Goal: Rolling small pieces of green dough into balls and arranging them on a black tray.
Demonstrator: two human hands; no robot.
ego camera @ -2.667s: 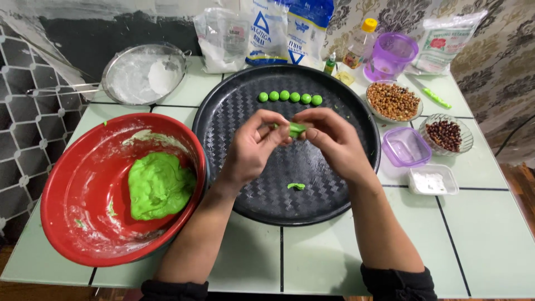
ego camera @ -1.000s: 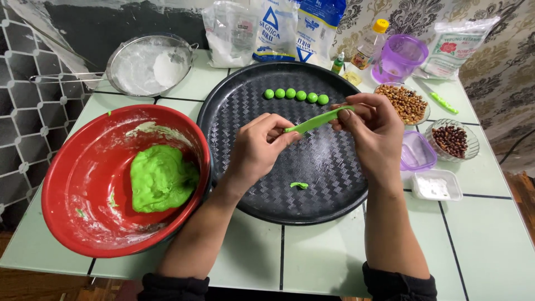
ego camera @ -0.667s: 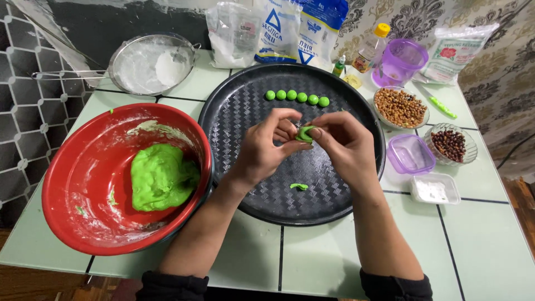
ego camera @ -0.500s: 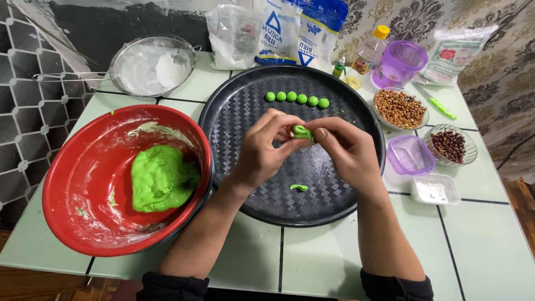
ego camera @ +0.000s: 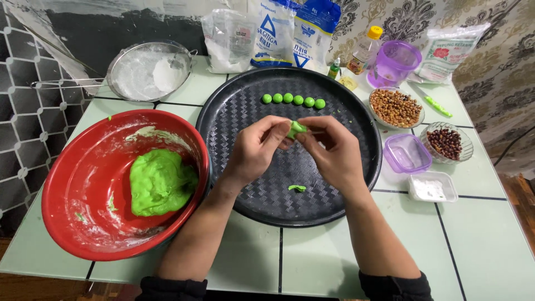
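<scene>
At the centre of the frame, the left hand [ego camera: 253, 150] and right hand [ego camera: 331, 150] are meeting over the black tray [ego camera: 234, 111], both pinching one small green dough piece [ego camera: 295, 128] between their fingertips. Five green balls [ego camera: 293, 100] are lying in a row at the tray's upper part, and a green scrap [ego camera: 297, 188] is lying below the hands. At the left, a red bowl [ego camera: 72, 184] is holding a dough lump [ego camera: 159, 181]; nuts [ego camera: 395, 107] are sitting at the upper right.

Left hand [ego camera: 253, 150] and right hand [ego camera: 331, 153] raised together, fingertips meeting, apparently pinching; forearms angled inward, dark sleeves.
</scene>
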